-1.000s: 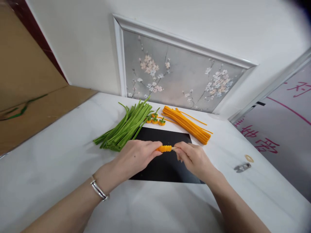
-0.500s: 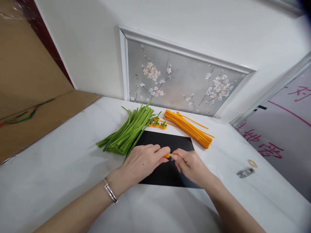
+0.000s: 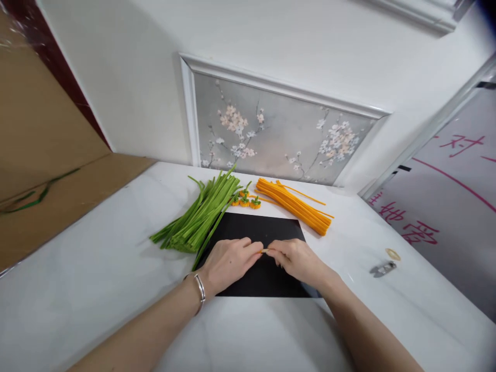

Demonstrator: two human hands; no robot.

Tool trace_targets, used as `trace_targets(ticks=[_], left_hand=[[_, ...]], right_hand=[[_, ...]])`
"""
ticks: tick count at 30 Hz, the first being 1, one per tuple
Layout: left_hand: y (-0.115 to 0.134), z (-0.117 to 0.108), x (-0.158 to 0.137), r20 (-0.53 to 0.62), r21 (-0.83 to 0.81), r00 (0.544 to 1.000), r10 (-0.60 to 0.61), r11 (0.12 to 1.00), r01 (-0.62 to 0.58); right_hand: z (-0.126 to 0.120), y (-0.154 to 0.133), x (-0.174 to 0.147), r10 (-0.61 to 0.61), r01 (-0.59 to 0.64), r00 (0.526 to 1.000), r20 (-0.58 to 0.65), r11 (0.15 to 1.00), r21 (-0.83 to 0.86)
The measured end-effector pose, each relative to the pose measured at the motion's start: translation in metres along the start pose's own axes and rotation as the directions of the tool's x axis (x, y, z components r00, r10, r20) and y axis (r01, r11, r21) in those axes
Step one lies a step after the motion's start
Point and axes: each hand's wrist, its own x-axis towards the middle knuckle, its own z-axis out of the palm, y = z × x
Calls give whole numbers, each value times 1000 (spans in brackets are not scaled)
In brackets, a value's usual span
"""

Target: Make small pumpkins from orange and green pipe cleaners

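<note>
Above the black mat (image 3: 267,279), my left hand (image 3: 231,262) and my right hand (image 3: 297,259) meet, both with fingers pinched. A thin pale stick (image 3: 265,250) shows between the fingertips, its right end in my right hand. At its left end, my left fingers close around a small orange pipe-cleaner piece, now almost wholly hidden. Just beyond the mat sit several small orange pieces with green tops (image 3: 254,203). A bundle of green pipe cleaners (image 3: 205,212) lies to the left, partly over the mat's edge. Orange pipe cleaners (image 3: 294,206) lie bundled to the right.
On the right of the white marbled table (image 3: 116,289) lie small metal snips (image 3: 383,269) and a yellowish oval loop (image 3: 392,254). Brown cardboard (image 3: 77,186) borders the left side. A wall with a framed blossom panel (image 3: 279,129) rises behind; a whiteboard with red writing (image 3: 437,206) stands at right.
My left fingers have closed further over the orange piece, which showed more clearly before. Both hands remain pinched at the stick. The whole view has shifted slightly.
</note>
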Motion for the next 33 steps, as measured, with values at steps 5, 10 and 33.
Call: trace_targets(ticks=[5,10,33], left_hand=[[-6,3,-3,3,-101,998,-63,993,63],[-7,1,-3,22,-174,996,-88,981,91],[-9,2,8,99,-140,991,-86,985,99]], right_hand=[[-4,10,0,-32,34,999,-23,996,77],[-3,6,4,-28,35,995,-93,997,74],[-29,45,-5,147,-152,988,40,968,198]])
